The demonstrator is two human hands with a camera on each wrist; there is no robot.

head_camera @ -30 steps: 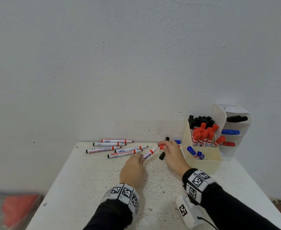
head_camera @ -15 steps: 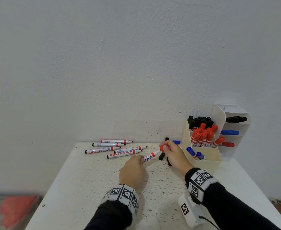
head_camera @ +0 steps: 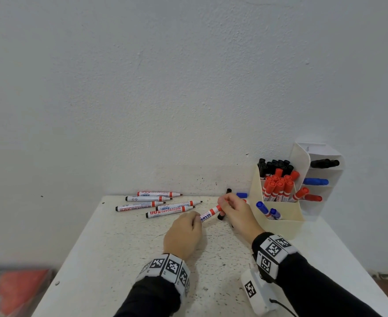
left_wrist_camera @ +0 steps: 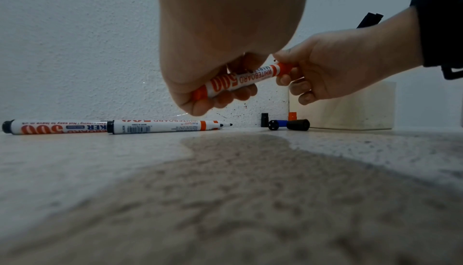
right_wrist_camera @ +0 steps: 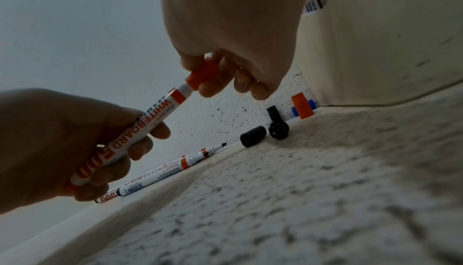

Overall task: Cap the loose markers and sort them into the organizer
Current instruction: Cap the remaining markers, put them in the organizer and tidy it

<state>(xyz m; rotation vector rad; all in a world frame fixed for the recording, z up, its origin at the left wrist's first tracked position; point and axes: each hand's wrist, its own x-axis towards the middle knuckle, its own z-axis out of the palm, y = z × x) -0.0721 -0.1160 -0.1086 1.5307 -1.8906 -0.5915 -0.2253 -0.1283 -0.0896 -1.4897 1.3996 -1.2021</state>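
Red marker [head_camera: 209, 214] barrel wrapped in left hand [head_camera: 184, 234], right hand [head_camera: 238, 216] fingers pinching its cap [right_wrist_camera: 203, 74]

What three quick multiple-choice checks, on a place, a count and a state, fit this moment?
1. Where do the loose caps lie?
A. Beside the organizer
B. On the floor
C. In the organizer

2. How many uncapped markers lie on the table?
A. Two
B. Five
C. Nine

3. What holds the red marker?
A. Neither hand
B. Left hand alone
C. Both hands, the right hand on its red cap

Answers: 1 A, caps sit near its wall; 2 B, head view shows five; 3 C, wrist views show both grips.
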